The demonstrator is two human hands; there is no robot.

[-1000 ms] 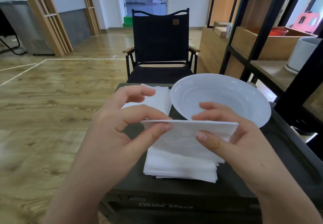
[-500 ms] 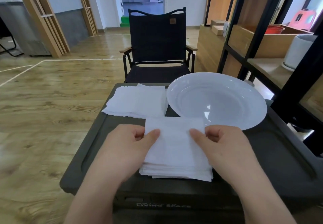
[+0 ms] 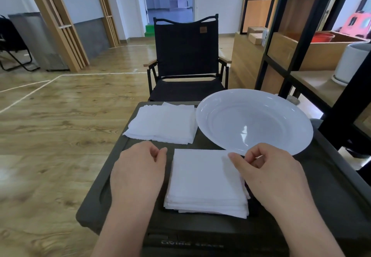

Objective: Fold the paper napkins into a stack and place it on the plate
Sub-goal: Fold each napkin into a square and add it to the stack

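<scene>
A stack of folded white napkins [image 3: 202,182] lies on the dark box top near me. My left hand [image 3: 138,170] rests just left of the stack, fingers curled, holding nothing. My right hand [image 3: 263,172] lies on the stack's right edge, its thumb and forefinger pinched at the top napkin's far right corner. A flat pile of unfolded napkins [image 3: 162,124] sits at the far left of the box top. The white plate [image 3: 216,136] stands at the far right with nothing on it.
The dark box lid [image 3: 321,202] has a raised rim. A black folding chair [image 3: 185,56] stands just beyond it. A black metal shelf unit [image 3: 287,42] with a white pot [image 3: 353,64] stands close on the right. Wooden floor lies to the left.
The napkin that both hands held up has been laid flat on the near stack. My left hand has let go and slid off to the left.
</scene>
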